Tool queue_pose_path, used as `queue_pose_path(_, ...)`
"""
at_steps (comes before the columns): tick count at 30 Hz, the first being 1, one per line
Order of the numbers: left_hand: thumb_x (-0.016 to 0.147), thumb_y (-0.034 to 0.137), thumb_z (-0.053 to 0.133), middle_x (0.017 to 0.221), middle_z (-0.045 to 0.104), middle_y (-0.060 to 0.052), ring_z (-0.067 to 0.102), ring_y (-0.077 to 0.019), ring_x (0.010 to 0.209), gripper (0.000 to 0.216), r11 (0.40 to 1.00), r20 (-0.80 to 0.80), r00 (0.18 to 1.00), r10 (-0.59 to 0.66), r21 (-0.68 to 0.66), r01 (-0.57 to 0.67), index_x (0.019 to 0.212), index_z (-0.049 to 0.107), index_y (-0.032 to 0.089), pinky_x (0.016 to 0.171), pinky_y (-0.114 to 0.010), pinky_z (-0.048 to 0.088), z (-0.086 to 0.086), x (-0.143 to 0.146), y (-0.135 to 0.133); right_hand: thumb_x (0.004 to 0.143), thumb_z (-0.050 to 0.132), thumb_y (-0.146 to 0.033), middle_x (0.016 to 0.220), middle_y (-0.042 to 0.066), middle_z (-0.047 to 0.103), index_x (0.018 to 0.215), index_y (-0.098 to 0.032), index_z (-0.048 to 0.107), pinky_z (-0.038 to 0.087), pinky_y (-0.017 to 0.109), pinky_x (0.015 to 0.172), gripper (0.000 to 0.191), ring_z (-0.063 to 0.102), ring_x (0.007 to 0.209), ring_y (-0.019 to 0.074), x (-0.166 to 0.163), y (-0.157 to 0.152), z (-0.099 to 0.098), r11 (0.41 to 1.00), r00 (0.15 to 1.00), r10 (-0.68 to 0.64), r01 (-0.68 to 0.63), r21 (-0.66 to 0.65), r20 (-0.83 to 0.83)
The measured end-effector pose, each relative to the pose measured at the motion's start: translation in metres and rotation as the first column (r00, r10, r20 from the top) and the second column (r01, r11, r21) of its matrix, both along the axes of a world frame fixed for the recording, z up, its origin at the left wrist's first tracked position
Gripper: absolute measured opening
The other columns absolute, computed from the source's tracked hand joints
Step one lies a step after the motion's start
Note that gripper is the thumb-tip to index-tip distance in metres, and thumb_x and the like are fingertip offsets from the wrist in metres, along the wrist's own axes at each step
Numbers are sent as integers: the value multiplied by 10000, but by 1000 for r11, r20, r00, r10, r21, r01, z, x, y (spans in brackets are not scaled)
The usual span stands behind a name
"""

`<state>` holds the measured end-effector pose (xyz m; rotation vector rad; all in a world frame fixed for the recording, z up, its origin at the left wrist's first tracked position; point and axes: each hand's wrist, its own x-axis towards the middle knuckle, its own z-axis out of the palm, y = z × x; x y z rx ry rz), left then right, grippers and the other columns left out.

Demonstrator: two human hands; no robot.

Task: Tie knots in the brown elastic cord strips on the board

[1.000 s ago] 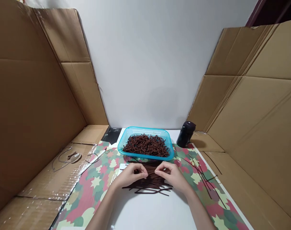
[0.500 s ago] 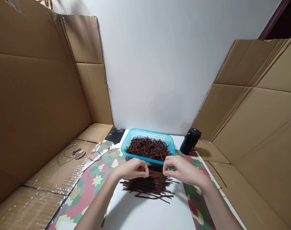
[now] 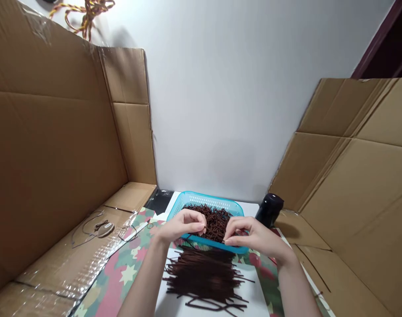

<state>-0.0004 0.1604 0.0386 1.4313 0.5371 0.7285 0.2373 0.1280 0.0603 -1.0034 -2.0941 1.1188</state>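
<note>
**Two-hand pinch over turquoise plastic basket (image 3: 201, 197)**

Left hand (image 3: 181, 224), right hand (image 3: 252, 235): fingers in narrow pinches above the near rim; any held strand too fine to tell. Dark brown strands (image 3: 214, 222): heaped in basket. Parallel bundle (image 3: 201, 275): on white board (image 3: 164, 306), lower center. Black bottle (image 3: 269, 210): right of basket.

White sheet (image 3: 255, 304) laid over camouflage-print sheet (image 3: 113, 281), both on a taped cardboard base (image 3: 58, 268). On white: loose heap of dark brown strands (image 3: 201, 275), roughly parallel, near edge. Far end: turquoise perforated plastic basket (image 3: 204, 199), full of the same strands. Just beyond its right corner, upright black bottle (image 3: 269, 210). Left, on cardboard: thin wire loop (image 3: 85, 229), small tag (image 3: 105, 229)
</note>
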Motion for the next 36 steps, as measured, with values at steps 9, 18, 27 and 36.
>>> queue_pose_path(9,700,409,737,664,362,32,360,-69,595,304,925,385,899,207,-375,-52,713,593,142,560,-173,320,4,20,-3,719,745,-312,572,-24,629,753,-173,660,427,175,406,167,557,444,85,-25,15,-24,942,894,-150,-1,-336,-421)
queue_pose_path(18,719,183,756,676,470,13,452,-52,603,158,762,582,772,254,-612,211,765,649,77,571,-157,358,6,17,-6,663,794,-267,598,16,707,788,-160,715,509,169,447,183,657,453,109,-28,9,-37,891,788,-128,-176,-419,-602)
queue_pose_path(27,739,184,722,675,434,19,439,-69,611,128,715,606,751,262,-644,271,774,619,116,590,-176,362,11,21,-19,656,791,-349,575,-20,549,648,-195,671,251,134,291,196,382,368,37,-27,10,-38,920,637,-189,-151,-361,-747)
queue_pose_path(36,753,179,724,685,454,22,462,-55,620,122,690,700,667,256,-615,381,783,622,121,614,-162,358,9,38,-25,586,785,-508,848,28,585,545,-236,512,324,265,449,388,313,500,118,-41,13,-38,960,456,-225,-48,-276,-861)
